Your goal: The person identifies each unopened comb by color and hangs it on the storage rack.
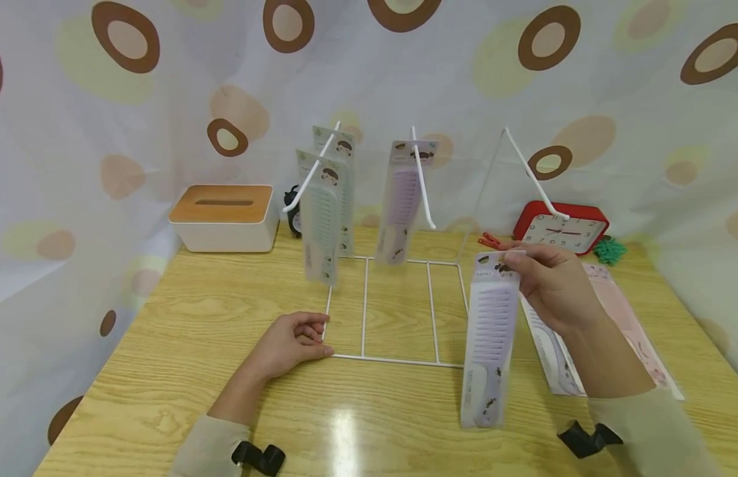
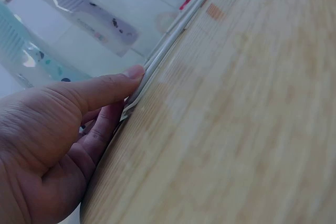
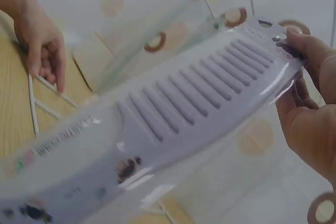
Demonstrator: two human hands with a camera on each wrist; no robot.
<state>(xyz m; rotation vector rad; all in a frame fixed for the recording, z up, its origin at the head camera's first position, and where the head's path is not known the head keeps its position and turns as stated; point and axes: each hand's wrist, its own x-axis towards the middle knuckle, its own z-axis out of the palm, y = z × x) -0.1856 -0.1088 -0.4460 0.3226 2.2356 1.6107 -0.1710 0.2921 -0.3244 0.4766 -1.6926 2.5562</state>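
My right hand (image 1: 554, 285) pinches the top of a clear packet holding a lilac wide-tooth comb (image 1: 491, 344), which hangs upright in front of the rack's right side. The comb's teeth show large in the right wrist view. My left hand (image 1: 288, 344) pinches the front left corner of the white wire display rack (image 1: 399, 362), thumb on the wire in the left wrist view. Two packaged green combs (image 1: 322, 225) hang on the rack's left hook. Another packaged lilac comb (image 1: 403, 199) hangs on the middle hook. The right hook (image 1: 536, 175) carries nothing.
Flat on the table, partly behind my right arm, lie another packaged comb (image 1: 548, 348) and a pink packet (image 1: 619, 311). Behind stand a red clock (image 1: 560, 228), a red clip (image 1: 489, 240), a green tuft (image 1: 609, 250), a tissue box (image 1: 222, 218) and a small black clock (image 1: 293, 215).
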